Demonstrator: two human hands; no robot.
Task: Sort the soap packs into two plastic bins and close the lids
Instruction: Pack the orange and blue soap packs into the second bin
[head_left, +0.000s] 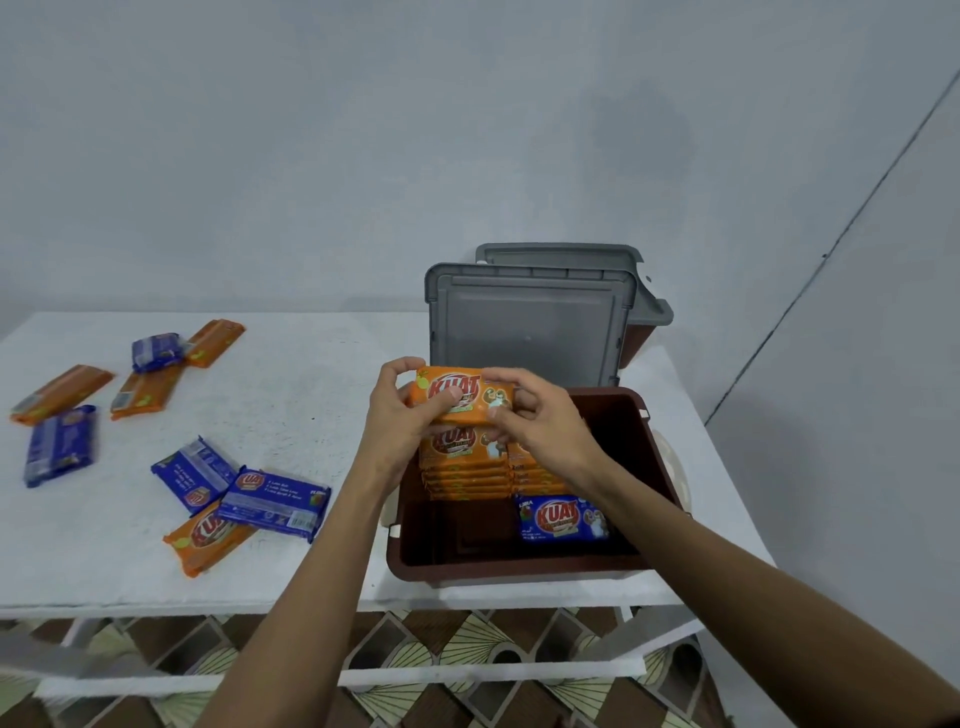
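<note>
White tabletop (311, 374), grey wall behind: a person's left hand (397, 421) and right hand (545, 426) hold one orange pack (467, 384) by its ends, fingers curled round it, just above the open brown bin (519, 569). A stack (467, 470) of orange packs fills the bin's far side, with a blue pack (563, 517) (label up) at the near right. Its grey lid (530, 322) stands upright behind, a second bin (636, 343) beyond. Loose packs (275, 501), blue and orange, lie scattered well to the left.

Orange pack (464, 396), blue pack (563, 517), brown bin (655, 452), grey lid (530, 317), white table (291, 395).
</note>
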